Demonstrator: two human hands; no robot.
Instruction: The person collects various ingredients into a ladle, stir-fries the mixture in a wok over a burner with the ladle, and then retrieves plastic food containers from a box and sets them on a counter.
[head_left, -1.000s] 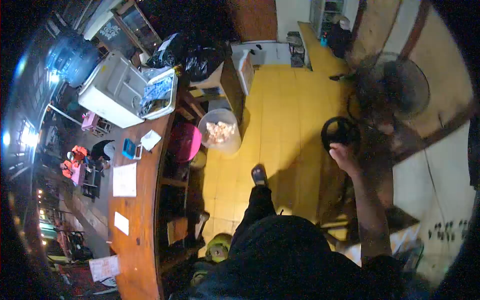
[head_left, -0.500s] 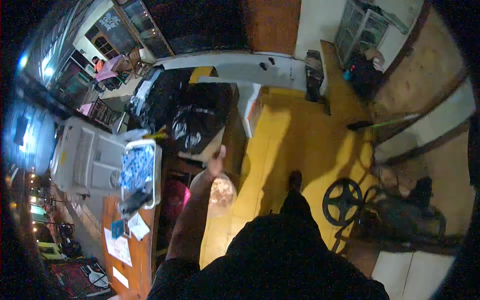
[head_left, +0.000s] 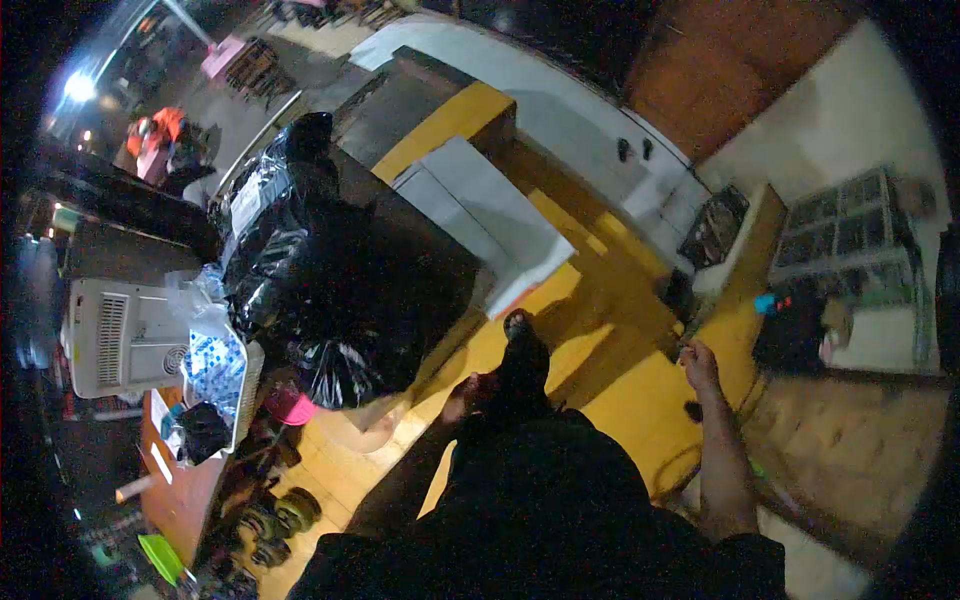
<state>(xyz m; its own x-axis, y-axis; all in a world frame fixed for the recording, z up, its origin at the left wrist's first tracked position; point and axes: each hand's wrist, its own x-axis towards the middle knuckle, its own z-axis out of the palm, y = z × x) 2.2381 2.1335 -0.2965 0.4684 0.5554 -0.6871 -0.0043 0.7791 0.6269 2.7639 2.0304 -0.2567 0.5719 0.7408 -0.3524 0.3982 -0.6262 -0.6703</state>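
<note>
My left hand (head_left: 468,398) is low in front of my body, beside my dark trouser leg. It is blurred and dark, so its fingers cannot be made out. To its left a pale, see-through round thing (head_left: 370,432) shows against the yellow floor, apart from the hand. My right hand (head_left: 698,366) hangs out to the right with its fingers curled in. Whatever it may hold is too small or hidden to make out. Big black plastic bags (head_left: 350,270) are piled ahead on the left. My foot (head_left: 516,325) shows near a white panel (head_left: 495,215).
A wooden desk (head_left: 172,485) at left bears a basket (head_left: 248,385) with a blue-and-white patterned thing, beside a pale plastic appliance (head_left: 120,335). A pink item (head_left: 290,405) is below. A glass-fronted cabinet (head_left: 835,225) stands at right. Someone in orange (head_left: 155,135) is far left.
The view has turned and moved forward, bringing the black bags closer. My right hand has come into view. My left hand is now beside my leg, and the steering-wheel-like ring has left view.
</note>
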